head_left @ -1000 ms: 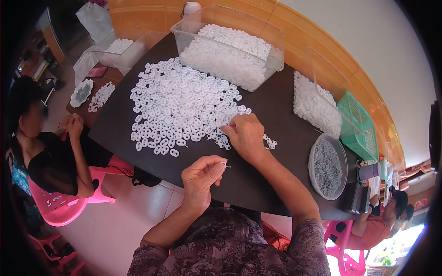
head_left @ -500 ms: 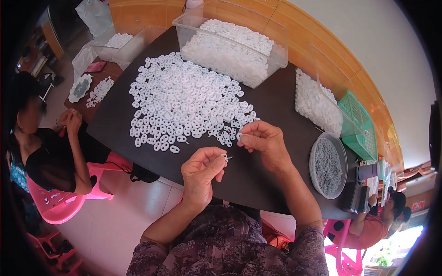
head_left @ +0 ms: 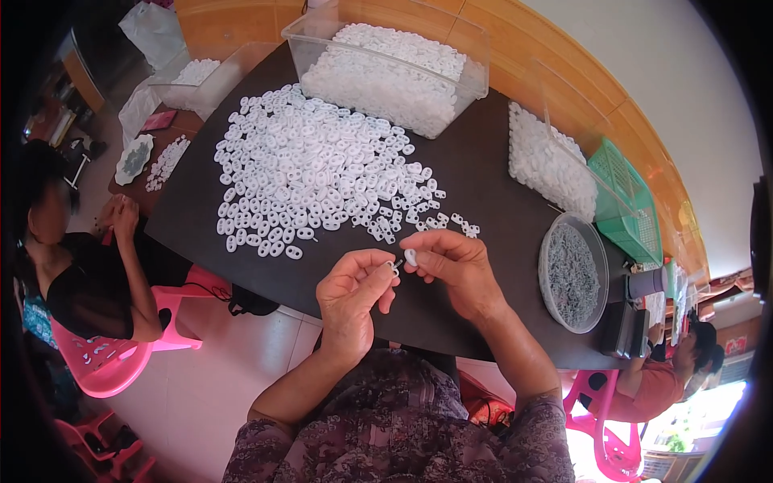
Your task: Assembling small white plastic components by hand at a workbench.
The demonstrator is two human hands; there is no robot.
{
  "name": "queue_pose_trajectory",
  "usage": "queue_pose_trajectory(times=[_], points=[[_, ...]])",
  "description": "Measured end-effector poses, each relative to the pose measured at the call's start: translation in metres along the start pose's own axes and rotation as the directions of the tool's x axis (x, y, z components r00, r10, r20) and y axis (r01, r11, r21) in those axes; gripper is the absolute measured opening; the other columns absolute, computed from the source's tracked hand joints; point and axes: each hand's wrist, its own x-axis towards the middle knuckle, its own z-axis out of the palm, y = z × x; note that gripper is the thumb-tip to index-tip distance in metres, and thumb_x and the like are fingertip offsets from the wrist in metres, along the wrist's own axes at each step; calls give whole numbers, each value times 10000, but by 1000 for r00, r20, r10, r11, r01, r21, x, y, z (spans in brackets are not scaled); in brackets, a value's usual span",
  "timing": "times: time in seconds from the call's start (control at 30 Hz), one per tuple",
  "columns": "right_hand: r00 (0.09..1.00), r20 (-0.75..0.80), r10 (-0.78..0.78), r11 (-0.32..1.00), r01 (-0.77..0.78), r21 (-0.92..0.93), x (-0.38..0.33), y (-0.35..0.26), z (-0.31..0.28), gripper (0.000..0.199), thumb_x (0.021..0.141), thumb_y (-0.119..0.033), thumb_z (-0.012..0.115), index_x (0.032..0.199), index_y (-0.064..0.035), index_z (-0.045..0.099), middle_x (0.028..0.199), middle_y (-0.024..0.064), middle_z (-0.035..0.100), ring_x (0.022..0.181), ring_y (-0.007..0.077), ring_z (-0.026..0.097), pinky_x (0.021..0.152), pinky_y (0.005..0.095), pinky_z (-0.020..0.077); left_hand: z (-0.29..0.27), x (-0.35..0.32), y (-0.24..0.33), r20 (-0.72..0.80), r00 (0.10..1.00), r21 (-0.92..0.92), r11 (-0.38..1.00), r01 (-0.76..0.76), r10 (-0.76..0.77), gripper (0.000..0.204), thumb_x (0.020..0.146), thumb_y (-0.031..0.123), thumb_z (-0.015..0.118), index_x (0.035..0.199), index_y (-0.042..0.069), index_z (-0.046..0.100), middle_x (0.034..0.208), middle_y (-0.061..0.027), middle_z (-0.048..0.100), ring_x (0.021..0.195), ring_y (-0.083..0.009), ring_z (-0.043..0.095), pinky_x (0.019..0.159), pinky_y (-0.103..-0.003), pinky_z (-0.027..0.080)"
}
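Note:
Between thumb and fingers, my left hand pinches a small white plastic piece with a thin grey screw sticking out of it. Close to its right, my right hand grips a white oval plastic piece by its edge. The two pieces are almost together; whether they touch I cannot tell. Beyond my hands spreads a large pile of white two-holed oval pieces on the dark table. Several smaller white pieces lie just past my right hand.
Clear bins of white pieces stand at the back and right. A round tub of small grey metal parts sits right, near a green basket. Someone sits on a pink chair at left; another person is at far right.
My right hand has brought its oval piece down and left, close to the screw in my left hand. The view has shifted slightly; smaller pieces beyond my right hand now show.

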Motion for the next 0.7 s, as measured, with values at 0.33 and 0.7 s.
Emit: queue_pose_trajectory(times=[0.33,0.7], points=[[987,-159,40,993,-21,114,-4,7,23,148,860,-62,621,984,14,596,873,82,666,760,117,603,667,234,449,-2,-4,-1,52,999,30,1000,-5,3,144,929,111,594,993,-16,572,922,-110,660,708,-107,597,571,-216,447],[977,-178,-115,993,116,-6,-19,17,21,180,864,11,619,1043,-6,632,893,32,653,834,78,591,730,221,465,-3,-3,2,45,999,-11,1000,23,-23,154,933,122,585,981,-25,575,904,-130,672,753,-144,640,578,-235,477]])
